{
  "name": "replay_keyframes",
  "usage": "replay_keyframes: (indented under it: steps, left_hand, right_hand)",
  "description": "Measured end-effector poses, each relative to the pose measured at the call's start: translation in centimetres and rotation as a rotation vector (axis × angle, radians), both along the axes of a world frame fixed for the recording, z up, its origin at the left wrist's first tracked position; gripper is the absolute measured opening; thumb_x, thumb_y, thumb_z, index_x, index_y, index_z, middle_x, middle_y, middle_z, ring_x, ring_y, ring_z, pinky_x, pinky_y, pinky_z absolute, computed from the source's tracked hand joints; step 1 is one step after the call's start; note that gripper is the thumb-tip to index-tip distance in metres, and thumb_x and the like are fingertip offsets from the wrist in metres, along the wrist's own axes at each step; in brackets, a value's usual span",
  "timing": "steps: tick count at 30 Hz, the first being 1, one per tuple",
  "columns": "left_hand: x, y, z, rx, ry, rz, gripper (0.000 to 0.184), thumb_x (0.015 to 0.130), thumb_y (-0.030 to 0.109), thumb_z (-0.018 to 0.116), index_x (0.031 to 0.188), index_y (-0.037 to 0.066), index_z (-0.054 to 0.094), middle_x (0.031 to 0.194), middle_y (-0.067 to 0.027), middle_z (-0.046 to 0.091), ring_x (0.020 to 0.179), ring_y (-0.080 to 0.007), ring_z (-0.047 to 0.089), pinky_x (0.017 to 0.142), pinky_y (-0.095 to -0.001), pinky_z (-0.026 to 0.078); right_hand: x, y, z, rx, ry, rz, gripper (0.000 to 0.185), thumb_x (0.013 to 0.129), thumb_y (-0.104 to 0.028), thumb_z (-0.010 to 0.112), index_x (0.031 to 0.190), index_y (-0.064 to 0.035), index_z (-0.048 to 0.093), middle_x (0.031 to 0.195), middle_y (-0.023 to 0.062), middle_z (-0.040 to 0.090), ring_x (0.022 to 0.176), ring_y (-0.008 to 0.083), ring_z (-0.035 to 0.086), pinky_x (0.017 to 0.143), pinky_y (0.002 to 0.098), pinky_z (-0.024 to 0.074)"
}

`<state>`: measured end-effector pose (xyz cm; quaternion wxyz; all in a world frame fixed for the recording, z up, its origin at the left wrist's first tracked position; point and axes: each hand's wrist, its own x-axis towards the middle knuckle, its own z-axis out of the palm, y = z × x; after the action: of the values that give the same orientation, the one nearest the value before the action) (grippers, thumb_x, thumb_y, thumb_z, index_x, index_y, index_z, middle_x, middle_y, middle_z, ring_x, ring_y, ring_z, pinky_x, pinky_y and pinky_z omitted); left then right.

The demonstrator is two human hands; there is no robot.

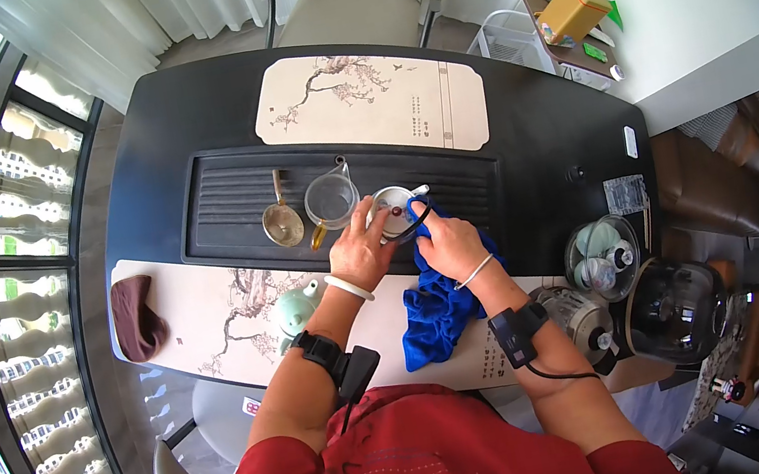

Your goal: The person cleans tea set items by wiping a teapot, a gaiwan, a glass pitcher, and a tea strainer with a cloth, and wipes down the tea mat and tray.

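Over the dark slatted tea tray (233,182), both hands are at a small pale teapot (384,202) with a dark handle and a reddish-brown knob on its lid. My left hand (363,248) is closed on its near left side, the fingertips at the rim. My right hand (452,246) grips a blue cloth (444,312) against the teapot's right side; most of the cloth hangs towards me over the light mat. Left of the teapot stand a glass pitcher (329,200) and a tea strainer (283,224). The teapot's underside is hidden.
A celadon teapot (294,310) stands on the near mat (200,314), with a brown cloth (138,318) at its left end. Another printed mat (366,102) lies beyond the tray. At right are a glass bowl with cups (602,259), a glass kettle (578,324) and a dark glass vessel (677,311).
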<state>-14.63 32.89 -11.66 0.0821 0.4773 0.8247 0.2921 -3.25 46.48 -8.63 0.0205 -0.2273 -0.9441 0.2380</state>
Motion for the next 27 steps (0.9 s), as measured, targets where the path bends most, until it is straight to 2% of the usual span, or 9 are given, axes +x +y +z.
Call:
replay_keyframes:
  steps: [4,6,12,14,15,17,18,24,27]
  left_hand:
    - [0.1,0.3,0.2,0.001,-0.019,0.020,0.057,0.068,0.023,0.074,0.119,0.015,0.050,0.129,-0.0130,0.040,0.110,-0.0316,0.052,0.081,-0.0384,0.051]
    - [0.2,0.6,0.7,-0.029,-0.034,0.019,0.057,0.069,0.023,0.074,0.119,0.014,0.048,0.129,-0.0139,0.039,0.099,-0.0344,0.058,0.078,-0.0394,0.052]
    - [0.3,0.7,0.0,-0.012,0.008,0.030,0.057,0.069,0.024,0.074,0.118,0.015,0.048,0.127,-0.0130,0.039,0.095,-0.0337,0.059,0.075,-0.0391,0.052]
    - [0.3,0.7,0.0,-0.001,0.013,0.031,0.056,0.069,0.024,0.074,0.118,0.015,0.048,0.127,-0.0129,0.039,0.095,-0.0337,0.060,0.074,-0.0392,0.052]
    - [0.3,0.7,0.0,0.008,0.018,0.032,0.055,0.069,0.024,0.074,0.117,0.015,0.048,0.128,-0.0129,0.039,0.094,-0.0338,0.060,0.074,-0.0393,0.053]
    - [0.2,0.8,0.2,-0.009,0.002,0.030,0.055,0.069,0.024,0.074,0.117,0.015,0.048,0.127,-0.0130,0.040,0.094,-0.0339,0.060,0.074,-0.0393,0.053]
    - [0.2,0.7,0.3,-0.026,-0.014,0.028,0.055,0.069,0.024,0.073,0.116,0.016,0.049,0.127,-0.0131,0.040,0.094,-0.0340,0.060,0.074,-0.0392,0.053]
    - [0.3,0.7,1.0,0.075,-0.049,0.079,0.046,0.073,0.024,0.069,0.114,0.016,0.052,0.124,-0.0137,0.046,0.093,-0.0332,0.061,0.074,-0.0397,0.052]
    - [0.7,0.5,1.9,0.124,-0.207,0.141,0.035,0.077,0.023,0.066,0.109,0.013,0.056,0.117,-0.0124,0.054,0.088,-0.0316,0.062,0.072,-0.0391,0.052]
  right_hand:
    - [-0.6,0.0,-0.2,0.002,-0.047,0.027,0.052,0.075,-0.016,0.058,0.125,-0.0100,0.045,0.067,0.0176,0.062,0.062,0.0358,0.062,0.057,0.0475,0.0501]
    - [-0.7,-0.1,0.1,0.009,-0.075,0.027,0.053,0.075,-0.016,0.058,0.126,-0.0101,0.044,0.066,0.0179,0.062,0.062,0.0359,0.062,0.058,0.0475,0.0501]
    - [-0.4,-0.7,0.5,-0.008,-0.103,0.040,0.047,0.075,-0.017,0.058,0.122,-0.0124,0.051,0.069,0.0173,0.063,0.064,0.0353,0.063,0.059,0.0468,0.0503]
    - [-0.2,-0.9,1.4,-0.047,-0.091,0.053,0.034,0.076,-0.022,0.059,0.109,-0.0137,0.061,0.070,0.0153,0.064,0.067,0.0341,0.063,0.061,0.0455,0.0506]
    - [-0.2,-0.6,1.3,-0.045,-0.092,0.054,0.034,0.076,-0.022,0.059,0.109,-0.0137,0.061,0.070,0.0153,0.064,0.067,0.0341,0.063,0.061,0.0455,0.0506]
    - [-0.5,0.0,1.3,-0.192,0.077,0.006,0.023,0.077,-0.027,0.060,0.095,-0.0143,0.068,0.071,0.0134,0.064,0.068,0.0331,0.063,0.062,0.0439,0.0509]
    - [-1.1,0.0,1.8,-0.151,0.135,-0.076,0.020,0.078,-0.031,0.061,0.084,-0.0139,0.070,0.072,0.0132,0.065,0.069,0.0327,0.063,0.062,0.0425,0.0511]
    - [-3.2,-0.3,0.3,0.023,0.306,-0.110,0.011,0.076,-0.022,0.063,0.082,-0.0139,0.065,0.069,0.0108,0.062,0.065,0.0317,0.062,0.056,0.0416,0.0496]
    - [-3.8,-0.3,0.0,0.092,0.167,-0.058,0.010,0.075,-0.021,0.064,0.081,-0.0133,0.063,0.067,0.0104,0.061,0.065,0.0315,0.062,0.055,0.0420,0.0491]
